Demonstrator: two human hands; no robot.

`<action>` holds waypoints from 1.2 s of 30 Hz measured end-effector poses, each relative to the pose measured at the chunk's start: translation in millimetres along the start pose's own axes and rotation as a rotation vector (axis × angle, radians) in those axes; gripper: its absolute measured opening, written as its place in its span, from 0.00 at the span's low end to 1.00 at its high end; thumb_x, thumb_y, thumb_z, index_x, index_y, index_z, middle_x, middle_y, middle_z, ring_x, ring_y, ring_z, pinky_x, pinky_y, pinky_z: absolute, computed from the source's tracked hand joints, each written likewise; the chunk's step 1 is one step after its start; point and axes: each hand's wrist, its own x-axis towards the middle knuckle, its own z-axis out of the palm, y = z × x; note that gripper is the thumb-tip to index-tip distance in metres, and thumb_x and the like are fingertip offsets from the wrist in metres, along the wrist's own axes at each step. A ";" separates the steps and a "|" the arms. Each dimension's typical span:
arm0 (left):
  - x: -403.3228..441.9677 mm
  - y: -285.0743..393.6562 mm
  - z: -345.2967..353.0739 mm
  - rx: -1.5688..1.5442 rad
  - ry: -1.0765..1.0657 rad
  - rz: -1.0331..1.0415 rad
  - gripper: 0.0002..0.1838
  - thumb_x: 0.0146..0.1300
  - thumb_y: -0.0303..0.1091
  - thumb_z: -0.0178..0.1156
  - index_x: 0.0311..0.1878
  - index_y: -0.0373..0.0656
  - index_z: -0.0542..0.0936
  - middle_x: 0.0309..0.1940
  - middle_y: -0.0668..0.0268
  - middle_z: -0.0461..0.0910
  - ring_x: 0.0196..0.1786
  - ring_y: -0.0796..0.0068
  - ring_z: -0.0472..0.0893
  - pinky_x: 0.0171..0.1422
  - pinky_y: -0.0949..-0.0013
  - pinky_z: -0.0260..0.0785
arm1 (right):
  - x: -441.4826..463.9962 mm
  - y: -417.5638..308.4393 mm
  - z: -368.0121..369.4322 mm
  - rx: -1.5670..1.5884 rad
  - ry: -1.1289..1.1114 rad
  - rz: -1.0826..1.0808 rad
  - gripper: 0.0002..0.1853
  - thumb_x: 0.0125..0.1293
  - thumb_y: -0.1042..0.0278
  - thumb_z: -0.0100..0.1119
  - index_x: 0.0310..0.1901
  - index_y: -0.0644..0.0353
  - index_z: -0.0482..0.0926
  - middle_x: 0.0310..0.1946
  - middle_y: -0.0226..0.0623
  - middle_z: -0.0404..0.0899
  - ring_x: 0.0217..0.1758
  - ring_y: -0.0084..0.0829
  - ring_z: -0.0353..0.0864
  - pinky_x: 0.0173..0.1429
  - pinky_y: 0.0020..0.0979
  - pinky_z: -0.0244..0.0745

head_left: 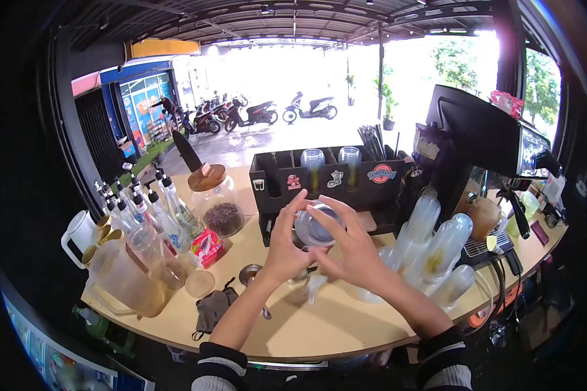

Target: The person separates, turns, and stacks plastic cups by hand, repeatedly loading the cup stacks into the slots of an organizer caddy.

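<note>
both hands (352, 251) grip a clear container (316, 229), black organizer (372, 195) behind, stacked cups (446, 246) rightward.

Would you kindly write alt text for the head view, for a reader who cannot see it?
A person's left hand and right hand curve around a clear container over a counter, before a black organizer. Bottles, a pitcher and a jar stand to the left, stacked cups to the right, and motorbikes are parked beyond.
</note>
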 end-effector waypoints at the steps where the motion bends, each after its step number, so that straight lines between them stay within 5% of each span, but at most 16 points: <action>1: 4.3 -2.3 1.6 -0.003 -0.001 0.006 0.52 0.36 0.32 0.74 0.68 0.44 0.57 0.54 0.58 0.69 0.56 0.61 0.71 0.61 0.62 0.62 | 6.9 3.1 -0.9 -0.080 -0.025 -0.015 0.31 0.51 0.70 0.65 0.59 0.54 0.68 0.58 0.47 0.63 0.61 0.47 0.65 0.61 0.40 0.65; 7: 54.0 -42.7 0.0 0.173 0.025 0.026 0.46 0.45 0.36 0.70 0.67 0.42 0.57 0.58 0.55 0.65 0.60 0.59 0.67 0.65 0.61 0.58 | 75.1 73.6 -28.0 -0.247 0.244 0.022 0.27 0.51 0.70 0.65 0.55 0.58 0.70 0.55 0.51 0.64 0.58 0.51 0.68 0.58 0.41 0.68; 10: 67.1 -101.9 9.3 0.421 -0.081 0.010 0.41 0.50 0.43 0.66 0.66 0.40 0.59 0.63 0.54 0.62 0.66 0.56 0.62 0.69 0.51 0.52 | 112.7 117.3 -32.4 -0.265 0.291 0.113 0.26 0.52 0.67 0.67 0.54 0.59 0.71 0.53 0.49 0.66 0.55 0.46 0.71 0.57 0.39 0.68; 12: 70.0 -111.5 15.7 0.655 -0.181 -0.043 0.42 0.50 0.49 0.65 0.65 0.41 0.60 0.66 0.56 0.59 0.71 0.59 0.56 0.70 0.41 0.44 | 127.2 146.6 -28.3 -0.323 0.214 0.303 0.28 0.52 0.65 0.67 0.56 0.60 0.71 0.53 0.48 0.67 0.55 0.46 0.72 0.58 0.39 0.68; 21: 66.6 -113.1 19.1 0.731 -0.176 0.020 0.49 0.42 0.50 0.69 0.67 0.45 0.58 0.68 0.61 0.58 0.71 0.63 0.55 0.71 0.42 0.40 | 155.1 190.0 -6.0 -0.588 -0.145 0.629 0.29 0.52 0.57 0.68 0.53 0.60 0.73 0.55 0.48 0.69 0.59 0.44 0.71 0.60 0.40 0.70; 28: 65.7 -115.3 20.5 0.711 -0.158 0.035 0.50 0.40 0.49 0.70 0.68 0.45 0.58 0.68 0.61 0.57 0.72 0.62 0.55 0.71 0.42 0.42 | 143.3 202.8 9.1 -0.871 -0.326 0.618 0.26 0.49 0.43 0.67 0.44 0.52 0.81 0.47 0.38 0.79 0.64 0.35 0.65 0.64 0.47 0.54; 36: 64.5 -116.0 21.8 0.710 -0.143 0.046 0.51 0.40 0.48 0.70 0.68 0.45 0.58 0.68 0.61 0.57 0.71 0.62 0.55 0.70 0.41 0.43 | 128.6 221.2 13.1 -0.888 -0.441 0.526 0.26 0.47 0.41 0.67 0.42 0.52 0.81 0.45 0.37 0.80 0.62 0.35 0.67 0.64 0.49 0.51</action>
